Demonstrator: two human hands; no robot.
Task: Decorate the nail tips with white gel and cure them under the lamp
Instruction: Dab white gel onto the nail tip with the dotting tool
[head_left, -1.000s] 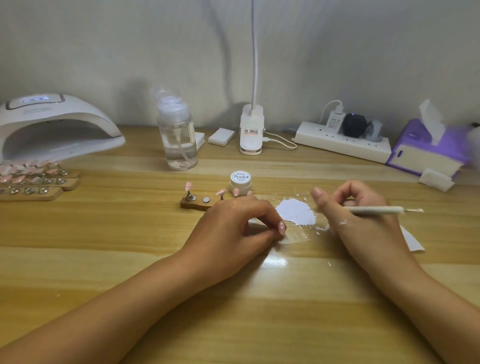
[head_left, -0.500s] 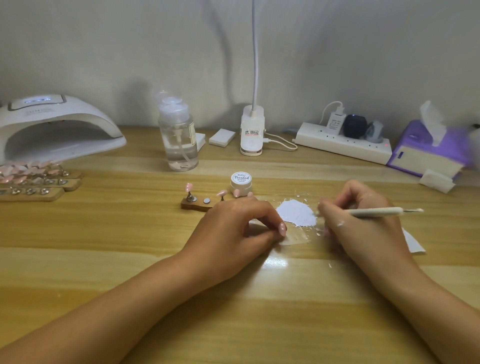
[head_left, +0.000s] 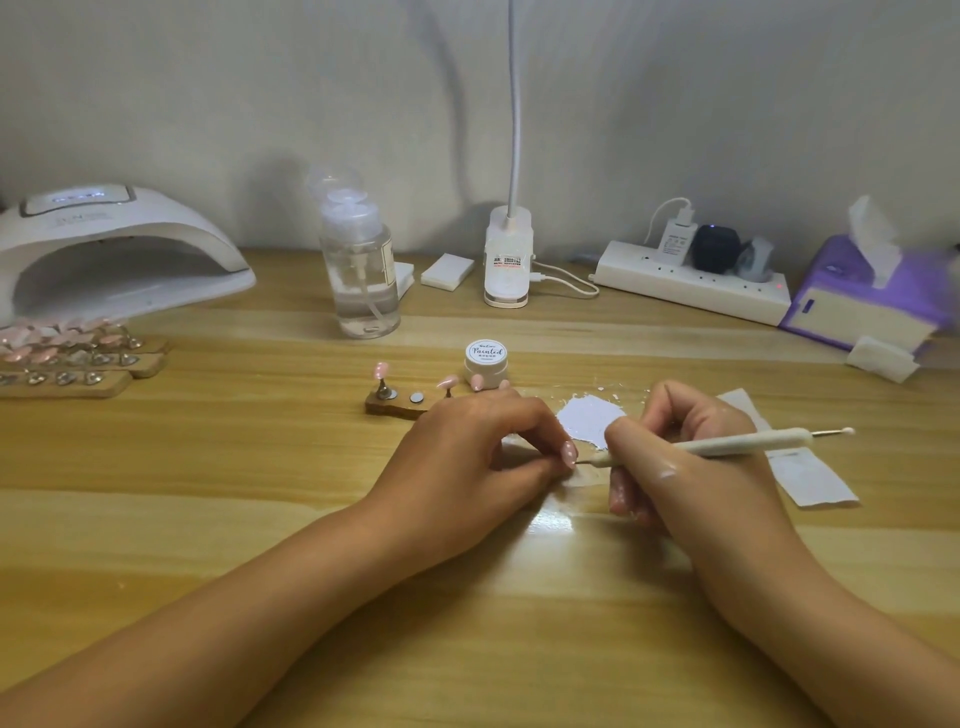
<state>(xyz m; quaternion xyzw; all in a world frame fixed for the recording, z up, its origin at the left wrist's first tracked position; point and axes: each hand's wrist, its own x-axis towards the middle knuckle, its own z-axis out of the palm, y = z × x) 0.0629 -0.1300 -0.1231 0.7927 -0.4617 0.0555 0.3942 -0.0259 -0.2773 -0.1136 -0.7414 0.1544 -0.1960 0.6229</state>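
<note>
My left hand (head_left: 470, 444) rests on the table and pinches a pink nail tip (head_left: 570, 452) between thumb and forefinger. My right hand (head_left: 680, 457) grips a white dotting pen (head_left: 727, 445) whose fine end touches that nail tip. A patch of white gel (head_left: 589, 415) lies on the table just behind the hands. The small white gel jar (head_left: 485, 358) stands behind it. A wooden holder (head_left: 395, 404) with pink nail tips on stands sits left of the jar. The white curing lamp (head_left: 119, 249) stands at the far left.
Several wooden strips with pink nail tips (head_left: 67, 358) lie before the lamp. A clear pump bottle (head_left: 361, 270), a desk lamp base (head_left: 509, 260), a power strip (head_left: 691, 280) and a purple tissue box (head_left: 862, 296) line the back. A white paper slip (head_left: 810, 475) lies at right.
My right hand has moved left toward my left hand, bringing the pen's fine end from the white gel patch to the nail tip. My left hand has stayed put.
</note>
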